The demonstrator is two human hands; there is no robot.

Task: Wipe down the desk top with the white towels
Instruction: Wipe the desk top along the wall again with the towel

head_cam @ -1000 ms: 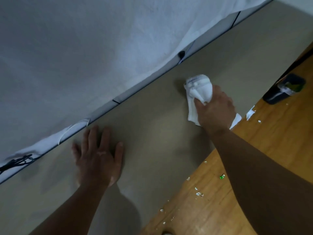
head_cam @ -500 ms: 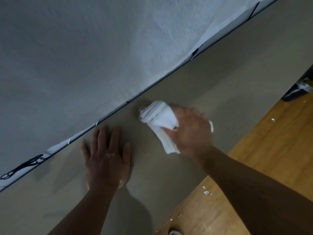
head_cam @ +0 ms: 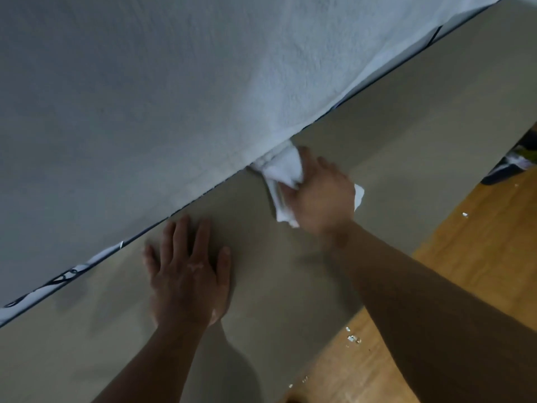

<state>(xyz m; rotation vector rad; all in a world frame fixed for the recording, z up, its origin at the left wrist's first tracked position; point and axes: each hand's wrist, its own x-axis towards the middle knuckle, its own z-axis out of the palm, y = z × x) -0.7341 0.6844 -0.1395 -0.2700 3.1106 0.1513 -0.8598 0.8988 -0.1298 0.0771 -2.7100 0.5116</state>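
Observation:
The grey-beige desk top (head_cam: 392, 146) runs diagonally from lower left to upper right. My right hand (head_cam: 322, 193) grips a bunched white towel (head_cam: 283, 173) and holds it down on the desk, right against the far edge. The towel's front corner touches the white fabric behind the desk, and another corner sticks out past my wrist. My left hand (head_cam: 186, 274) lies flat on the desk with fingers spread, a little to the left of the towel and nearer to me.
A large white textured cloth (head_cam: 174, 97) hangs along the desk's far edge, over a printed strip (head_cam: 66, 274). A wooden floor (head_cam: 479, 242) with small white crumbs (head_cam: 353, 338) lies to the right. A dark shoe (head_cam: 511, 167) sits at the right edge.
My right hand has swept the towel leftward along the desk, then up against the far edge by the white cloth. My left hand has stayed flat in place.

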